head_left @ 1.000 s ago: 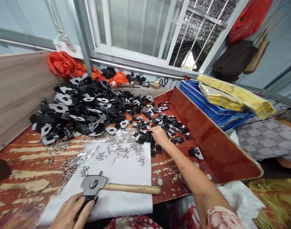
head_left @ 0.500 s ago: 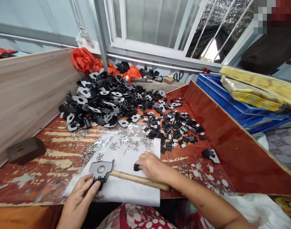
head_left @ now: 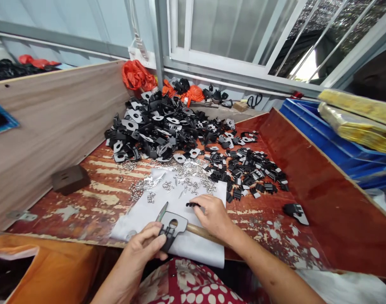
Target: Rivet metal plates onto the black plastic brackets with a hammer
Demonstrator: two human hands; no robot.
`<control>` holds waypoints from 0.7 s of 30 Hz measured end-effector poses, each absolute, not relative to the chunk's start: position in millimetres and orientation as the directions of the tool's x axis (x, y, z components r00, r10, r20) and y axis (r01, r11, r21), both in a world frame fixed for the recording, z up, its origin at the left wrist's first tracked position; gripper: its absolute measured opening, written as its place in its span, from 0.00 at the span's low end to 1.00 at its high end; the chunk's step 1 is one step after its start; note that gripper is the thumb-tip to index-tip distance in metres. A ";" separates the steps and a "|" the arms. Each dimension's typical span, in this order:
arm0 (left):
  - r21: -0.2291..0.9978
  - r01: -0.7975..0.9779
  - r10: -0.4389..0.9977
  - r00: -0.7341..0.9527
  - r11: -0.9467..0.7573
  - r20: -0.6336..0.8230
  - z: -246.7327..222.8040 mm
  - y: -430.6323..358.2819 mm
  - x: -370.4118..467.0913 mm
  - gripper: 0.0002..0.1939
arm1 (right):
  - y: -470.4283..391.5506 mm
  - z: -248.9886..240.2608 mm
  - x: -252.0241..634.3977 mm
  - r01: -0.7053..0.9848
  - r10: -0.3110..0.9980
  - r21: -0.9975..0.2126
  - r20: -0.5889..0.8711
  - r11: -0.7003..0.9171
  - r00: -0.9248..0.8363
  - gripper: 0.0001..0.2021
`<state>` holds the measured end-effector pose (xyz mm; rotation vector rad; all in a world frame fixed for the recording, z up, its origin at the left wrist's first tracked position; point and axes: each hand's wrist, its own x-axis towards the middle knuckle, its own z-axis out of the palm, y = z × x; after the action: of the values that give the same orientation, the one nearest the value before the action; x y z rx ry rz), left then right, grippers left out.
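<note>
My left hand (head_left: pixel 145 245) is closed on a grey-and-black plastic part (head_left: pixel 181 221) with a round hole, pinching its black hinged end. The part is held over a hammer (head_left: pixel 201 231), hiding some of it. The hammer's pointed metal head shows on one side and its wooden handle on the other. Between the fingertips of my right hand (head_left: pixel 214 214) is a small black toothed plastic piece (head_left: pixel 192 204), slightly apart from the larger part. Beneath both hands lies a white sheet (head_left: pixel 208 253), with small silver rivets and pins (head_left: pixel 188 185) scattered at its far side.
A heap of black-and-grey plastic parts (head_left: pixel 161 122) fills the back, beside a pile of small black pieces (head_left: pixel 252 169). A dark block (head_left: pixel 70 179) sits at left. Boards wall the red table (head_left: pixel 101 211). A blue crate (head_left: pixel 338 147) stands at right.
My left hand has brought the plastic part rightward over the hammer and turned it. My right hand has lifted the small black piece a little. The camera view has swung left.
</note>
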<state>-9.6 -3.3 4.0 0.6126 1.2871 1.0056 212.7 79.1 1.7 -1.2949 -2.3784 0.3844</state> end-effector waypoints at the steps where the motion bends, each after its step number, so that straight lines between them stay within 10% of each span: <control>1: 0.830 -0.293 0.870 0.011 0.475 -0.493 6.4 -1.7 -5.3 0.18 | 76.4 7.2 207.1 0.668 0.848 -0.526 0.283 0.527 -0.448 0.11; 5: 0.826 -0.377 0.903 0.080 0.419 -0.421 13.2 2.8 6.4 0.14 | 60.1 23.1 184.2 0.454 0.835 -0.704 0.412 0.546 -0.365 0.09; 13: 0.848 -0.398 0.935 0.105 0.351 -0.339 13.8 3.7 5.0 0.14 | 46.0 16.0 170.1 0.441 0.756 -0.613 0.529 0.655 -0.386 0.15; 21: 0.844 -0.363 0.919 0.167 0.394 -0.357 3.2 4.0 -8.1 0.16 | 29.3 9.6 159.4 0.256 0.859 -0.857 0.332 0.447 -0.391 0.12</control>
<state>-8.1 4.0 3.2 0.6802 1.0130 1.0199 159.4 29.3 9.6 -0.9405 -1.8841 0.9341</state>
